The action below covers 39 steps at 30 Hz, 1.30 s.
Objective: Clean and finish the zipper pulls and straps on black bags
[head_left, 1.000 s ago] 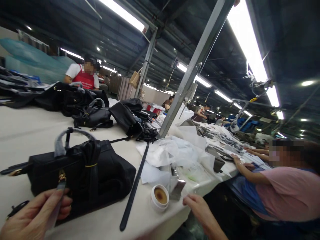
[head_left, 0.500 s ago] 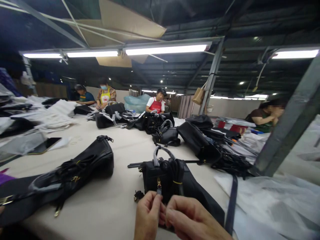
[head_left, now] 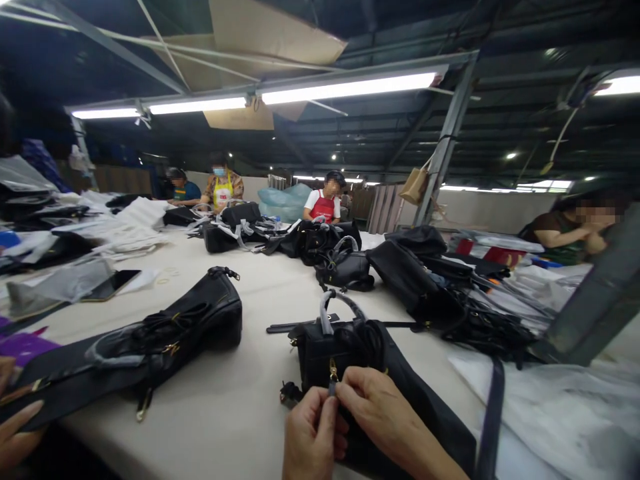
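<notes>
A black handbag (head_left: 420,393) lies on the pale table before me, its wrapped handles (head_left: 326,313) standing up at the far end. From its front hangs a gold clasp with a short dark zipper pull (head_left: 333,387). My left hand (head_left: 314,430) is closed, pinching the lower part of this pull between thumb and finger. Closed too, my right hand (head_left: 383,410) has thumb and fingertip pressed at the pull's side, close under the clasp. The right hand covers part of the bag's front. Beside my left hand lies a small black strap end with metal (head_left: 290,393).
Another black bag (head_left: 200,320) lies to the left, with a co-worker's hand (head_left: 17,427) at its near end. More black bags (head_left: 415,283) are piled beyond mine. White plastic sheeting (head_left: 565,413) covers the right side, near a metal post (head_left: 585,307). A phone (head_left: 113,285) lies far left.
My right hand has moved up and left, its fingertips now against the zipper pull. My left hand keeps its pinch. The view has swung slightly left, and the co-worker's hand shows more.
</notes>
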Tool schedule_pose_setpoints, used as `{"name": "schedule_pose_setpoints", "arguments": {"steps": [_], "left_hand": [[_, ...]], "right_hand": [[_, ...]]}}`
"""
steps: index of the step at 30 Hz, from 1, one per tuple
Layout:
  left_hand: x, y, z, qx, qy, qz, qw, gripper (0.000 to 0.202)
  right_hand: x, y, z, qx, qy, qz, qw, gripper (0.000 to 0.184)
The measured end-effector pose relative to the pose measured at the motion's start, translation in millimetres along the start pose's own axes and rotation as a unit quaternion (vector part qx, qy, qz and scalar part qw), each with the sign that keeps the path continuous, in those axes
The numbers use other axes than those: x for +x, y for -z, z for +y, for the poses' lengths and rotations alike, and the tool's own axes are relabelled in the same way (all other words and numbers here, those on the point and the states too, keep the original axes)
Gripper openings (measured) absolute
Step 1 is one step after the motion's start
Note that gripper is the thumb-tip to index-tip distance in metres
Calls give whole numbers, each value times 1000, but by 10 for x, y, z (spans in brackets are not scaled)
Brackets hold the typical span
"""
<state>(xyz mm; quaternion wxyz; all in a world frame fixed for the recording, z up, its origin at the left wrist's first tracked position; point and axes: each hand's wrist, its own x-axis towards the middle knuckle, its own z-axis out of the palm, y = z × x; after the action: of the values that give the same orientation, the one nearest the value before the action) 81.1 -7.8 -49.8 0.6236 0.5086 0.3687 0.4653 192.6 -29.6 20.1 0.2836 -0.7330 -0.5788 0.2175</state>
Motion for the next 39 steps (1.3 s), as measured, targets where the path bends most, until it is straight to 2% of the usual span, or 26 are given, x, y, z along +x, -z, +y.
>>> {"name": "schedule_pose_setpoints", "arguments": {"steps": [4, 7, 9, 11, 14, 16, 17, 19, 22, 24, 26, 29, 32, 37, 39], "left_hand": [[-16, 29, -53, 41, -32, 0, 999, 43], [-36, 58, -135, 119, -110, 29, 986, 32], [-38, 81, -205, 201, -184, 66, 960, 28], [-18, 113, -282, 277, -270, 88, 918, 35], [45, 175, -397, 338, -396, 71, 851, 43], [84, 208, -447, 330, -435, 58, 835, 44], [95, 216, -456, 312, -435, 58, 842, 42], [92, 211, -434, 254, -382, 61, 886, 36], [56, 167, -324, 120, -189, 43, 974, 37], [43, 138, -248, 20, -64, 22, 998, 44], [46, 119, -207, -55, 1, 11, 998, 53], [53, 107, -206, -104, 25, 10, 994, 59], [43, 94, -202, -111, 17, 13, 994, 58], [7, 51, -84, -91, -4, 27, 995, 60], [-18, 30, -37, -74, -13, 33, 997, 59]], "right_hand": [[-2, 6, -54, -49, -13, -1, 999, 29], [-9, -4, -66, -63, -13, 5, 998, 29], [-15, -10, -63, -68, -11, 12, 998, 29], [-22, -12, -55, -68, -10, 13, 998, 28], [-27, -13, -45, -67, -8, 14, 998, 29], [-28, -17, -44, -68, -11, 17, 997, 30], [-29, -21, -44, -68, -15, 17, 997, 30], [-31, -32, -43, -62, -26, 11, 998, 29], [-40, -48, -30, -42, -36, 4, 998, 27], [-48, -59, -18, -24, -42, -3, 999, 28], [-58, -70, -6, 4, -47, -15, 999, 33], [-71, -97, 9, 57, -46, -32, 997, 36], [-73, -140, 32, 101, -44, -30, 993, 33], [-49, -188, 97, 134, -60, 25, 989, 19], [-45, -175, 116, 147, -66, 44, 986, 19]]}}
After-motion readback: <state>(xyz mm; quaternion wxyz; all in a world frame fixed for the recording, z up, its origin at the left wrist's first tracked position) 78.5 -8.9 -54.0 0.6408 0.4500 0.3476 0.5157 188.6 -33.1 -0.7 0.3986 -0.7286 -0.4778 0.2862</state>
